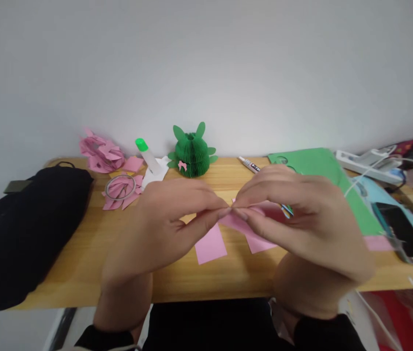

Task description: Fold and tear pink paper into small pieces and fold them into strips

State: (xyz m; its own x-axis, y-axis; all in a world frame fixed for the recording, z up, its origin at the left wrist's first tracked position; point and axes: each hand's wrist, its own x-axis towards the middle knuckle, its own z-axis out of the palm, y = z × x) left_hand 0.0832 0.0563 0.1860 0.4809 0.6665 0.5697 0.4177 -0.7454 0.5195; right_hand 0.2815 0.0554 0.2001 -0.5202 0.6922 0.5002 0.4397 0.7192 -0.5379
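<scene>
My left hand and my right hand meet fingertip to fingertip above the middle of the table. Both pinch a piece of pink paper, much of it hidden behind my right fingers. Beneath lie a pink paper square near my left thumb and another pink sheet under my right hand. Part of a pair of scissors shows behind my right fingers. Farther back stands a green honeycomb paper figure with leaf-shaped ears and a small pink bow.
Crumpled pink paper, a tape roll on scraps and a glue stick are at the back left. A black bag covers the left side. Right are a marker, green sheets, a phone and a power strip.
</scene>
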